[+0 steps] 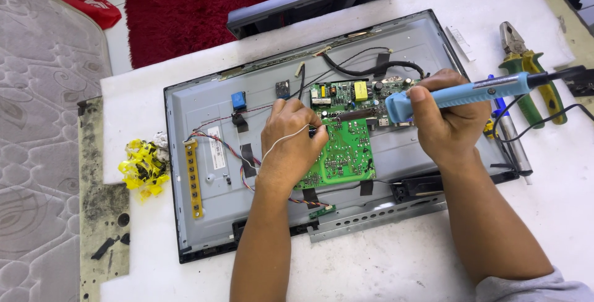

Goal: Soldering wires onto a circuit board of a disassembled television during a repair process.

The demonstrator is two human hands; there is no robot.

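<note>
Blue soldering iron [470, 91] clamped in right hand [448, 116] fingers; left hand [291, 144] fingers pinch solder wire [281, 141] mid-panel.

Both forearms bare, entering from bottom edge, angled up toward centre. Left hand [289, 144]: palm down, back of hand to camera, fingers curled, tips pinched together at upper right of hand. Right hand [447, 113]: closed fist grip, thumb on top pointing left, wrist bent slightly inward. Grey sleeve at right elbow. Hands near, not touching.
</note>
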